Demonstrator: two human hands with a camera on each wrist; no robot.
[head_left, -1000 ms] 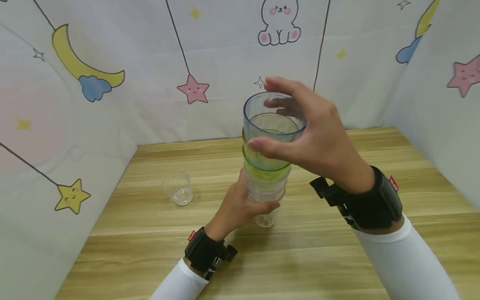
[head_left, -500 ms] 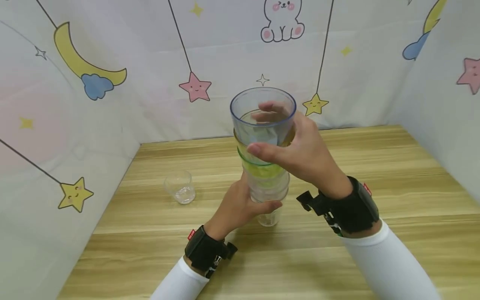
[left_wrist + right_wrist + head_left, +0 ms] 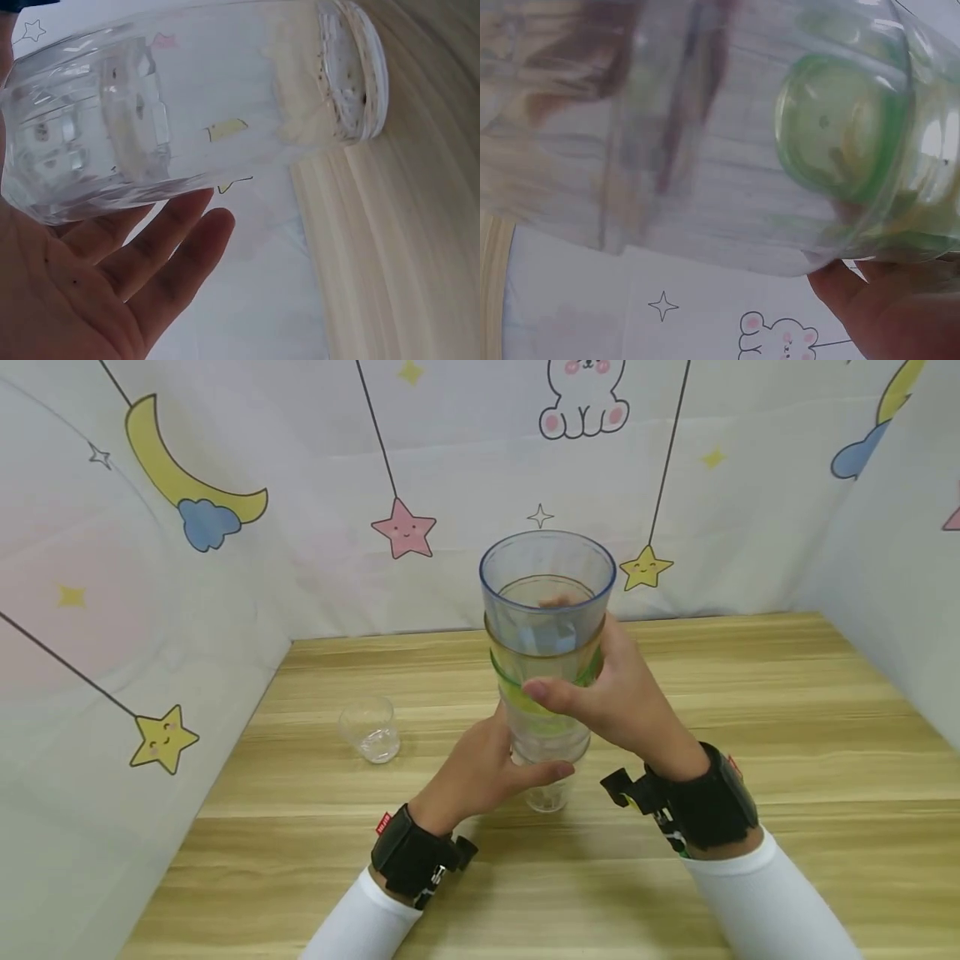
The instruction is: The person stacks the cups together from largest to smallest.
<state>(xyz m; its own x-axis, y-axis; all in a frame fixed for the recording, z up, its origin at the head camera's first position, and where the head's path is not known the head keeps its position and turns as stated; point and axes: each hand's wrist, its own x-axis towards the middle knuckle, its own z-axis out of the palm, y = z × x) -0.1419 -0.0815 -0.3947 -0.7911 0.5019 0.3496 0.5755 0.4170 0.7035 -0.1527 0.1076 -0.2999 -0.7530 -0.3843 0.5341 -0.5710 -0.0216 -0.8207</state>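
A tall stack of nested clear cups (image 3: 543, 693) stands over the table, with blue, brown and green rims near the top. Around its lower part, my left hand (image 3: 472, 768) holds the stack, thumb across the front; the left wrist view shows this hand's fingers (image 3: 180, 255) along the side of a clear cup (image 3: 210, 90). My right hand (image 3: 615, 702) grips the stack higher up, its thumb just below the green rim and its other fingers mostly hidden behind the cups. In the right wrist view, a green-tinted cup bottom (image 3: 829, 124) shows through the clear walls.
A small clear glass (image 3: 378, 743) stands on the wooden table (image 3: 300, 877), left of the stack. Pale fabric walls (image 3: 322, 568) printed with stars and moons rise at the back and both sides.
My right hand has come down from around the top blue rim and closed on the stack near the green rim. My left hand keeps its hold low down. The head view has shifted slightly.
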